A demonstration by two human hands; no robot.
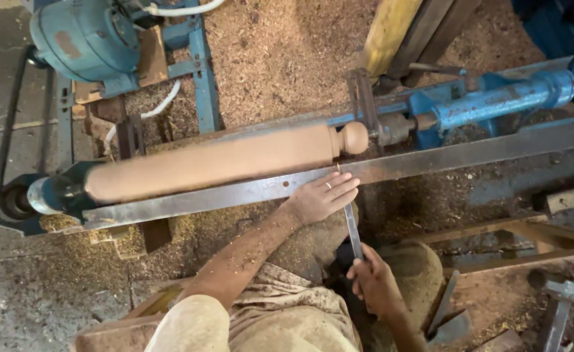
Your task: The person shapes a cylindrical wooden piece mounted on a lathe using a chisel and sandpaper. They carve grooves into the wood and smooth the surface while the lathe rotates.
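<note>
Fingers flat on chisel, blade pointing up at spindle

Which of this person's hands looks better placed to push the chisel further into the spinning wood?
Probably the right hand: it grips the chisel at its handle end, behind the blade. The left hand lies flat on the metal tool rest, steadying the chisel near the wooden spindle.

- A woodturning workshop: a long pale wooden cylinder sits mounted in a blue metal lathe.
- At twelve o'clock, sawdust covers the floor.
- At ten o'clock, a blue motor drives a black belt.
</note>
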